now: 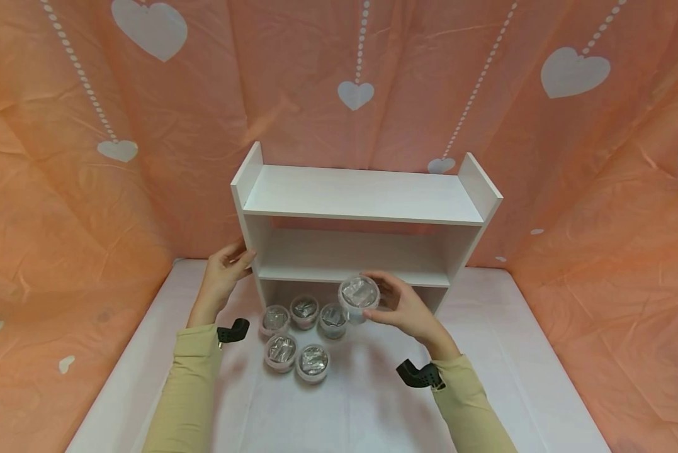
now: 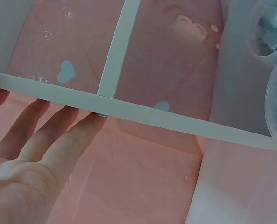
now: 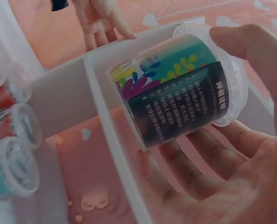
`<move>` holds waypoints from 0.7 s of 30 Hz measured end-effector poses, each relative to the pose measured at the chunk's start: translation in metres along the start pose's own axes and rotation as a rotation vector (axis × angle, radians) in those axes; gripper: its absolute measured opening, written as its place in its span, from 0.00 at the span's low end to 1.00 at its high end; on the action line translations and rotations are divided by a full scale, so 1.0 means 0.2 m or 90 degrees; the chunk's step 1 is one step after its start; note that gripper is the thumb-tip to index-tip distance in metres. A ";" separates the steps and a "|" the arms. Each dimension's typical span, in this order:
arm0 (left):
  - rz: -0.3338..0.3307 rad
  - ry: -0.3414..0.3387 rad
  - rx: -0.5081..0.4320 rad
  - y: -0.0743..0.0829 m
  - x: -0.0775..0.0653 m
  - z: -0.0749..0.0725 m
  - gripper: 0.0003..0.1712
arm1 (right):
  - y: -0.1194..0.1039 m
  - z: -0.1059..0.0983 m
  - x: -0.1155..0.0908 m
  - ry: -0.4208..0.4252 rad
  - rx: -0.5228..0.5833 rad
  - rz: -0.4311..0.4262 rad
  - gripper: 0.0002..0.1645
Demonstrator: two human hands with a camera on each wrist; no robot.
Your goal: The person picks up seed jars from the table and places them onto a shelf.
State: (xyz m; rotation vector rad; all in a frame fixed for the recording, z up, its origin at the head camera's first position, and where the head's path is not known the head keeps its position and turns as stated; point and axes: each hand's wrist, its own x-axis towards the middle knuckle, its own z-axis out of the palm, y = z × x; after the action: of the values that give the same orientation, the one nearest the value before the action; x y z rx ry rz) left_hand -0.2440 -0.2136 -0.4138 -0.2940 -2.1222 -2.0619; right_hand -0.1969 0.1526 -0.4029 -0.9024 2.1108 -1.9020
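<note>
In the head view my right hand (image 1: 403, 307) holds a lidded plastic cup (image 1: 359, 293) in front of the lower shelf opening. The right wrist view shows the cup (image 3: 175, 93) tilted, with a colourful printed label and a clear lid, between thumb and fingers. My left hand (image 1: 225, 277) is at the left side panel of the white shelf unit (image 1: 352, 217). Its thumb is at the front edge, and its fingers lie along the outer face. Several similar cups (image 1: 314, 363) with clear lids and silvery packets stand on the table, left of the held cup.
The shelf unit has a top board (image 1: 361, 194) with raised sides and a middle board (image 1: 355, 255). A white cloth covers the table (image 1: 503, 352). Orange sheeting (image 1: 305, 75) with pale hearts hangs behind and at both sides.
</note>
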 end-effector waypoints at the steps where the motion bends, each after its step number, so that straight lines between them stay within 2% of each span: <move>1: -0.001 0.000 0.000 0.00 0.00 0.00 0.32 | -0.01 0.00 0.01 -0.001 0.001 -0.002 0.39; 13: 0.003 -0.003 -0.003 0.00 0.00 0.00 0.31 | -0.18 0.03 0.17 -0.014 -0.061 -0.021 0.38; 21: 0.000 -0.001 -0.003 0.00 0.00 0.00 0.32 | -0.38 0.11 0.20 -0.036 -0.075 -0.016 0.35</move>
State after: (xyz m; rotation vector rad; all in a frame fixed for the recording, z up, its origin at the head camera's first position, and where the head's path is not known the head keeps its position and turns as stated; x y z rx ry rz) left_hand -0.2431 -0.2139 -0.4141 -0.2966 -2.1179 -2.0672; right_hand -0.1938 0.1111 -0.3245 -0.9982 2.2080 -1.7575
